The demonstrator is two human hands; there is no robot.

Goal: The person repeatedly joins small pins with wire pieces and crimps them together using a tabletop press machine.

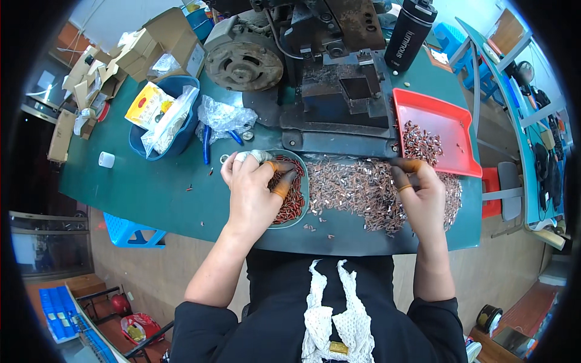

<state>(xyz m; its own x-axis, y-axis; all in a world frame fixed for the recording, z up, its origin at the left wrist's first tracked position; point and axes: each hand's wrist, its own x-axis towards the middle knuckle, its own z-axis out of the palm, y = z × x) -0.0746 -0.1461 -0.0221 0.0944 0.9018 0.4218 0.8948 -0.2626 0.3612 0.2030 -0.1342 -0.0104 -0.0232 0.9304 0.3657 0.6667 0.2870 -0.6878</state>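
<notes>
My left hand (251, 190) reaches over a pale green bowl (305, 209) of small red-brown metal parts (290, 206). Its thumb and forefinger, in dark-stained orange finger covers, are bent together among the parts; anything between them is too small to make out. White wrapping shows on other fingers. Above the right part of a wide pile of small copper-coloured pieces (345, 190) is my right hand (425, 196). Its covered thumb and forefinger curl toward each other by the front edge of the machine (339, 140); what they hold, if anything, cannot be seen.
A red tray (448, 158) with more small parts stands right of the machine, near a black bottle (411, 33). Left are a blue bucket (136, 142) with bags, blue-handled pliers (207, 144), a white roll (106, 160) and cardboard boxes (172, 39). The green table (163, 206) ends before me.
</notes>
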